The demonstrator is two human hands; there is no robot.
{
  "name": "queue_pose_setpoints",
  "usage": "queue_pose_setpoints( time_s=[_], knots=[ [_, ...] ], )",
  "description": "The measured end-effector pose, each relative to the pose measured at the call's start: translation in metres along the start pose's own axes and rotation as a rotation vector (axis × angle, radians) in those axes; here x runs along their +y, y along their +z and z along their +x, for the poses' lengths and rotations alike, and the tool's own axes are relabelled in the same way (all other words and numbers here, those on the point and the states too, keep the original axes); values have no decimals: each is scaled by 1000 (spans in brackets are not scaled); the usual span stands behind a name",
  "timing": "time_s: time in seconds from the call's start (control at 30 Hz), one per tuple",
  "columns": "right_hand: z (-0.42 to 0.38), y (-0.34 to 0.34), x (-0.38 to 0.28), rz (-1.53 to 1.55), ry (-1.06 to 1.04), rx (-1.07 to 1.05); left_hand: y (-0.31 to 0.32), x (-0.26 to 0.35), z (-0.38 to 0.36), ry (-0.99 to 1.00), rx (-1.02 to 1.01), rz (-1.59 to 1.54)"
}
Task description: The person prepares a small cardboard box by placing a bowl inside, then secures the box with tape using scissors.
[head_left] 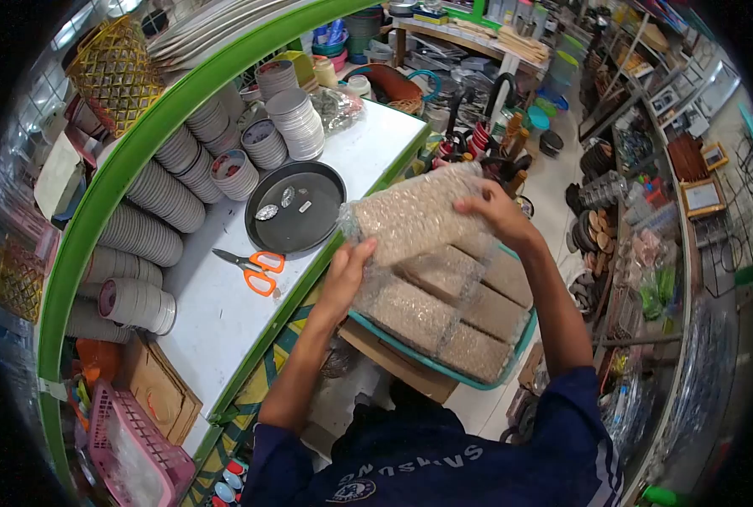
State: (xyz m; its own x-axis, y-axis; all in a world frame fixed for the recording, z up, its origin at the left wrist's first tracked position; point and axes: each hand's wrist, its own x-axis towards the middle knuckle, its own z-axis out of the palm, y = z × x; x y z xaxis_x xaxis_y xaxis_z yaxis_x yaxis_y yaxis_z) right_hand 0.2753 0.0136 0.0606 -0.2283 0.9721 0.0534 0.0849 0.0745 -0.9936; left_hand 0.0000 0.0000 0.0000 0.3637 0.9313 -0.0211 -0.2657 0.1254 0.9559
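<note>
A bubble-wrapped package (414,211), pale brown inside its clear wrap, is held slightly aslant over the back part of a teal tub (482,385). Both hands are on it: the left hand (343,277) grips the near left corner with the thumb on top, and the right hand (499,211) holds the far right end, thumb also laid over the wrap; the fingers underneath are mostly hidden. Whether the package touches what lies below it cannot be told. In the tub, more wrapped packages (495,308) sit side by side in rows, and a piece of cardboard (393,365) shows under its near edge. Left of the tub runs a white shelf (224,313) with a green edge. On it, a pair of scissors (248,266) with orange handles lies near a round dark pan (296,228), which holds two small silvery pieces (267,212) and a white label (305,206). Behind the pan stand stacks of bowls (296,127), with further stacks lying along the shelf. A pink basket (140,448) leans at the lower left, and a yellow basket (123,72) is at the upper left.
</note>
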Motion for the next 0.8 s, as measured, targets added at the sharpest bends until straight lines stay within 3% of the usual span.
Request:
queue_pose_setpoints(
  time_s=[0.07, 0.17, 0.2, 0.27, 0.33, 0.43, 0.5, 0.57, 0.6, 0.8],
  knots=[
    [15, 2, -14, 0, 220, -19, -3, -6, 8, -107, 55, 102],
    [75, -30, 21, -120, 291, -29, -12, -48, 61, -84, 83, 76],
    [94, -38, 51, -182, 294, 54, -4, -41, 64, -30, 139, 107],
    [122, -53, 81, -207, 322, -53, -11, -57, 73, -40, 189, 169],
    [138, -56, 87, -212, 367, -190, -12, -61, 78, -39, 228, 245],
    [147, -43, 83, -217, 414, -138, -12, -69, 80, -41, 239, 234],
    [145, -43, 68, -137, 408, -200, -6, -65, 77, -55, 260, 158],
    [153, -52, 85, 100, 406, -339, -5, -61, 76, -235, 265, 234],
    [151, -50, 81, 197, 381, -360, -2, -65, 77, -144, 284, 138],
    [158, -62, 107, 213, 411, -415, -2, -76, 76, -261, 216, 185]
  ],
)
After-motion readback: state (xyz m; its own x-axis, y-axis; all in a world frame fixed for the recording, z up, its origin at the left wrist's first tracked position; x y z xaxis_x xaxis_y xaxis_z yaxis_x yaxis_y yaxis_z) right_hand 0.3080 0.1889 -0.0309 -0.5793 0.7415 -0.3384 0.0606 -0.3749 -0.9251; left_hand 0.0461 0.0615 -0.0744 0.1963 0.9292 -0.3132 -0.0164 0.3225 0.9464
